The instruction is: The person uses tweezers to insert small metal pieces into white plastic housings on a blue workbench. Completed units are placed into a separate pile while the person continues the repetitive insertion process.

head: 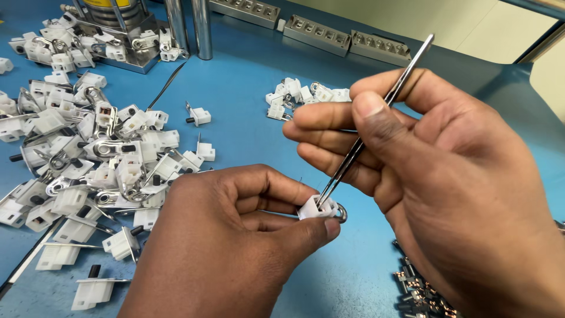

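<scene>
White plastic connector piece point(316, 209) with a metal ring sits pinched in the left hand point(235, 247) fingers, above the blue table point(247, 106). The right hand point(447, 176) fingers press steel tweezers point(376, 118) together, tips inside the piece. A heap of similar white parts point(88, 147) lies left of the piece

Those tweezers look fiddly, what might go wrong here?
The tweezers in the right hand have their tips inside the small white plastic part, which the left hand pinches only by its fingertips. A slip might jab a finger or knock the part loose. If dropped, it would probably be hard to find among the pile of similar white parts on the blue table.
</scene>
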